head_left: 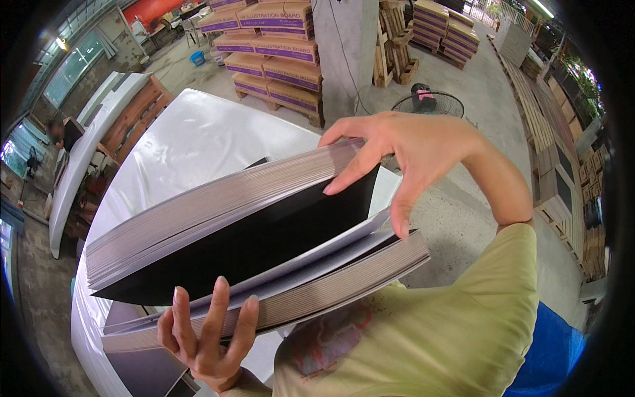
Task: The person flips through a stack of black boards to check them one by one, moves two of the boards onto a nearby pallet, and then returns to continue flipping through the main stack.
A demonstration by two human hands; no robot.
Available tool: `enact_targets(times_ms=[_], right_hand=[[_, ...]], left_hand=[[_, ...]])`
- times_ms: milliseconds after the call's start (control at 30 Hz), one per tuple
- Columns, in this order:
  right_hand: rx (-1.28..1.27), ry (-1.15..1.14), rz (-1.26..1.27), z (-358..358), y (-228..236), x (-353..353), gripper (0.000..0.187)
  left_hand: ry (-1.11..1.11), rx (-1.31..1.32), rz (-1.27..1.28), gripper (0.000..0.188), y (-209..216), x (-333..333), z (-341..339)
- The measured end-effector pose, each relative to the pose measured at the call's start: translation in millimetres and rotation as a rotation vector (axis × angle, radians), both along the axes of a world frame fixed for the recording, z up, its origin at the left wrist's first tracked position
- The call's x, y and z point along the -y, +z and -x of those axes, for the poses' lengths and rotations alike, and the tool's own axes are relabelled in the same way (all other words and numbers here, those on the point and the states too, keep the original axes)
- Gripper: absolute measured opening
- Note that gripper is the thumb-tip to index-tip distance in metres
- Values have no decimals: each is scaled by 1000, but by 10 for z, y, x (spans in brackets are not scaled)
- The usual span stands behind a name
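A thick stack of boards point(245, 195) with grey-brown edges and black faces tilts above the white-covered table. It is parted into an upper bundle and a lower bundle point(344, 281), with a black face and pale loose sheets point(317, 255) showing in the gap. My right hand point(403, 155) grips the right end, its fingers over the upper bundle and its thumb down by the lower bundle's corner. At the near left edge, my left hand point(211, 337) curls up around the lower bundle with fingers spread. Its thumb and palm are partly hidden.
The table point(218, 126) has a shiny white cover. Beyond it rise stacked cartons point(284, 59) beside a concrete pillar point(344, 53). A floor fan point(428, 102) and wooden pallets point(395, 49) stand behind my right hand. Blue sheeting point(549, 351) lies at lower right. Another person sits far left.
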State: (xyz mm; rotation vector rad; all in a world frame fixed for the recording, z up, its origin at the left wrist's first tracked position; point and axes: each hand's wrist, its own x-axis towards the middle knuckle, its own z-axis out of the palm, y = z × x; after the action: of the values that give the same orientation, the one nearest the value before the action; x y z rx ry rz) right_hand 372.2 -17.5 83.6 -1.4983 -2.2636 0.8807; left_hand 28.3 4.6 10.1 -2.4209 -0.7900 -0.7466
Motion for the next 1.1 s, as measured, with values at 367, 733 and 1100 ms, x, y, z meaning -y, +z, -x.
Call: enact_targets(times_ms=[367, 733, 1100], right_hand=[[-13, 168, -210, -134, -157, -120, 41], [23, 80, -285, -63, -236, -63, 34], [113, 137, -220, -9, -98, -10, 95]], left_hand=[[-111, 8, -96, 46, -30, -8, 100], [-146, -8, -75, 33, -40, -53, 24], [-70, -11, -5, 34, -23, -14, 10]])
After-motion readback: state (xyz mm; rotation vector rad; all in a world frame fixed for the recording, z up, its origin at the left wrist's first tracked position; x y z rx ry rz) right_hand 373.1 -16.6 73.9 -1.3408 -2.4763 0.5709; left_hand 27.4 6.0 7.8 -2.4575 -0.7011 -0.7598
